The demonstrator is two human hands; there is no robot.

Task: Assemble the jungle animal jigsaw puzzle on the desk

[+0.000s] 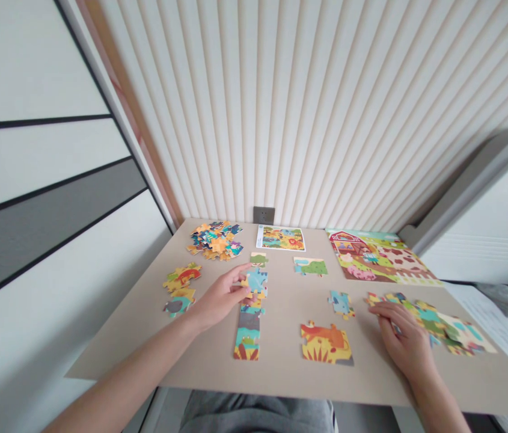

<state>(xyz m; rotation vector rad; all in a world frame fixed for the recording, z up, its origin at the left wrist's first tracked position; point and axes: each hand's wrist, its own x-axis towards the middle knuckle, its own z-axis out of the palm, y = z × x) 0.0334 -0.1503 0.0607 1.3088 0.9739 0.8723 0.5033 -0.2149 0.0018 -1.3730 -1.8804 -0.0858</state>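
My left hand point(224, 294) pinches a jigsaw piece with a light-blue animal point(257, 280) between thumb and fingers. That piece sits over the upper part of a narrow upright strip of joined pieces point(248, 337). Just above it lies a piece with a green tree point(258, 259). My right hand point(401, 334) rests at the left end of a loose group of jigsaw pieces point(456, 331), fingers apart and bent over the edge pieces; its palm side is hidden. Left of that hand are a small blue piece point(341, 304) and a joined orange lion section point(326, 344).
A heap of jigsaw pieces point(216, 240) stands at the back left, with a few joined pieces point(181, 282) before it. A picture card point(281, 238), a green bush section point(310, 266) and a farm puzzle point(377, 255) lie farther right. A ribbed wall with a socket point(264, 214) bounds the table.
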